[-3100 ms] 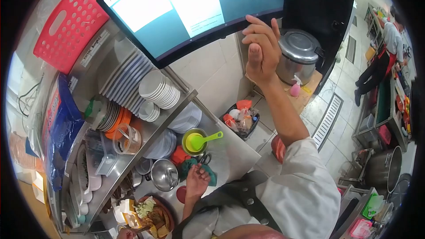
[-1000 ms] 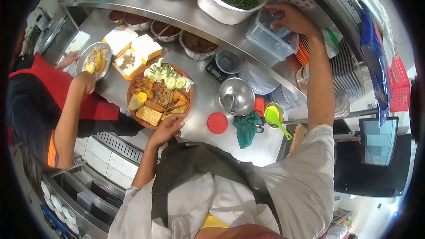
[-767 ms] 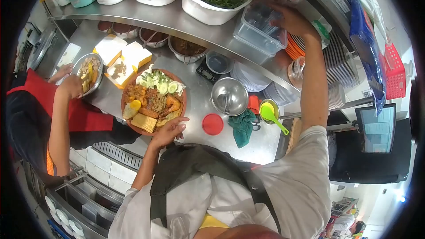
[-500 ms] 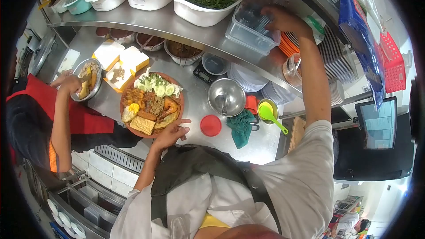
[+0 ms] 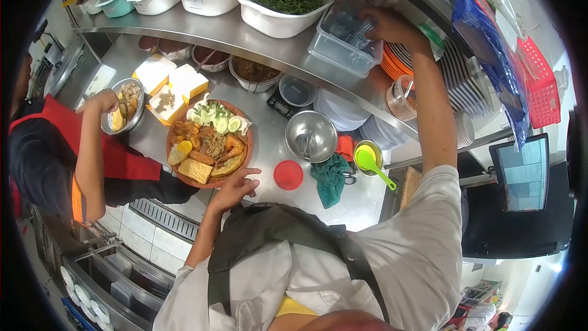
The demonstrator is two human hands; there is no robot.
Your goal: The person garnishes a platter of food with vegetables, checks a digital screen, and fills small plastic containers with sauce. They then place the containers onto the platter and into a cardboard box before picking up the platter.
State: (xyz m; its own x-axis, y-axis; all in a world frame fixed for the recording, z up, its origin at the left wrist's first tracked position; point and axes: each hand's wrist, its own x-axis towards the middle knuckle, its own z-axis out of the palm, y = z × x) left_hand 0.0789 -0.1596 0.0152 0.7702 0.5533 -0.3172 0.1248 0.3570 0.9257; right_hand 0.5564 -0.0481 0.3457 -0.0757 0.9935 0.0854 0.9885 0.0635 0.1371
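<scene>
My left hand [image 5: 236,189] is beside the lower right rim of a round brown plate [image 5: 248,158], its fingers apart and nothing in them. Fried egg, tofu, chicken, shredded brown food and cucumber slices fill the plate. Up on the steel shelf, my right hand [image 5: 387,24] reaches into a clear plastic box [image 5: 343,55]. Its fingers are curled against clear ribbed plastic pieces [image 5: 359,35] inside, and the fingertips are partly hidden. A red round lid [image 5: 288,175] lies to the right of my left hand.
A co-worker's hand [image 5: 105,101] is over a metal bowl of food [image 5: 136,124] at left, beside open takeaway boxes [image 5: 184,79]. A steel bowl [image 5: 297,141], green cloth [image 5: 329,187] and green spoon [image 5: 375,164] stand at right. White baskets [image 5: 275,21] line the shelf.
The co-worker's hand and metal bowl have shifted slightly. My right hand stays in the plastic box, moving little, and my left hand remains beside the plate.
</scene>
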